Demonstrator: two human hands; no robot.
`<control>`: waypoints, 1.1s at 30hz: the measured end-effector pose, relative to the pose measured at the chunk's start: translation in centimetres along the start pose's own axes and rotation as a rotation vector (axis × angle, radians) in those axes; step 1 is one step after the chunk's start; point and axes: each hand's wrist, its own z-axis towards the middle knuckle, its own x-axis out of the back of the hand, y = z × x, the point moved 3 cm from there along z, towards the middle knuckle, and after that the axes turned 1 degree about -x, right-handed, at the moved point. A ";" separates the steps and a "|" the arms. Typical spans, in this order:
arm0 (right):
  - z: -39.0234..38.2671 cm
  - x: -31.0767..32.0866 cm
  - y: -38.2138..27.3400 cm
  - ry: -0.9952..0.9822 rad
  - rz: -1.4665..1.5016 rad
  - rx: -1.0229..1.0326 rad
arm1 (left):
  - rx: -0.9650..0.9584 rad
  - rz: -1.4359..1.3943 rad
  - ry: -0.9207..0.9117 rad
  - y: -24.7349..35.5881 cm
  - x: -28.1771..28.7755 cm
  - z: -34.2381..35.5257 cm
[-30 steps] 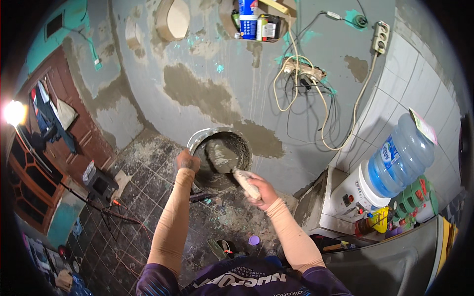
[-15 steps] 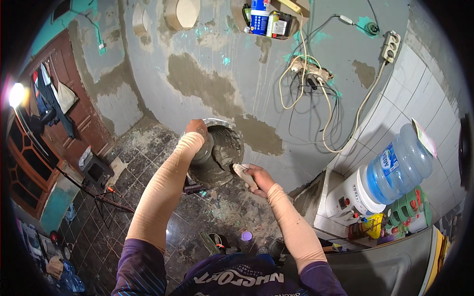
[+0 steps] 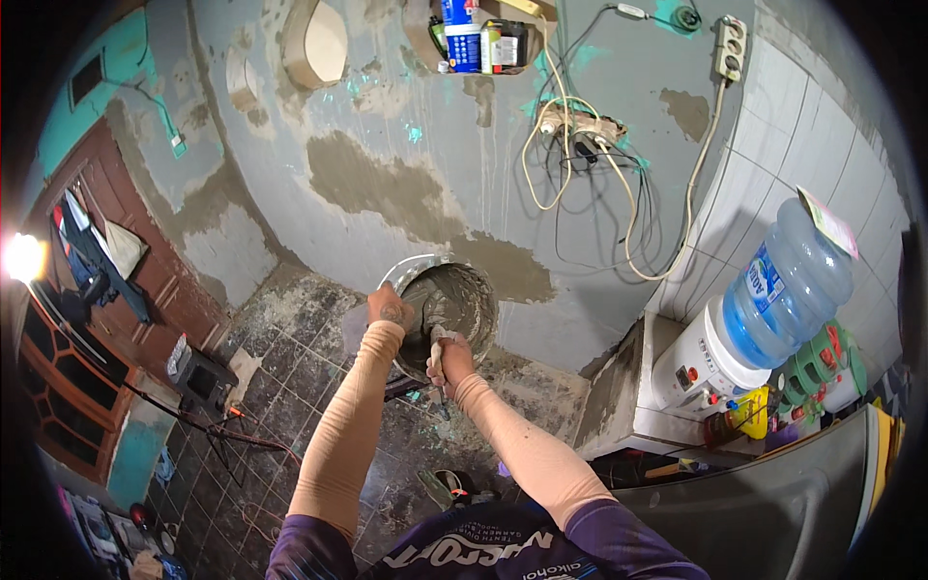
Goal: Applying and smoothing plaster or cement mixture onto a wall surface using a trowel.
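Note:
A round bucket [image 3: 491, 314] of wet grey mortar [image 3: 443, 295] sits in front of the wall, its pale wire handle arched over the top. My left hand [image 3: 392, 311] is closed at the bucket's left edge, gripping it. My right hand [image 3: 454, 360] holds the pale, crusted handle [image 3: 437, 348] of a trowel over the near part of the bucket; its blade is down in the mortar and hard to make out.
Patched grey wall [image 3: 367, 193] with hanging cables and a power strip [image 3: 729, 48]. At right stand a water dispenser [image 3: 696, 362] with a large bottle and a grey appliance [image 3: 735, 503]. At left are a door [image 3: 164, 329], a lit lamp [image 3: 24, 257] and a dirty tiled floor [image 3: 290, 377].
My right hand has moved leftward with the trowel to the middle of the bucket. My left hand rose along the left rim, then came lower again.

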 end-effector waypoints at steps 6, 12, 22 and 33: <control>-0.1 -0.7 0.6 0.004 -0.114 0.074 | 0.051 -0.059 0.015 0.2 -0.2 -0.2; 0.1 -1.7 0.6 -0.073 -0.079 0.090 | 0.052 -0.034 0.003 0.1 0.4 0.2; -1.5 0.8 -1.6 -0.169 -0.047 0.179 | 0.183 -0.076 0.082 -1.7 1.1 0.8; 0.6 -0.5 -1.4 -0.018 -0.333 0.377 | 0.055 -0.046 0.058 -0.7 -0.1 0.2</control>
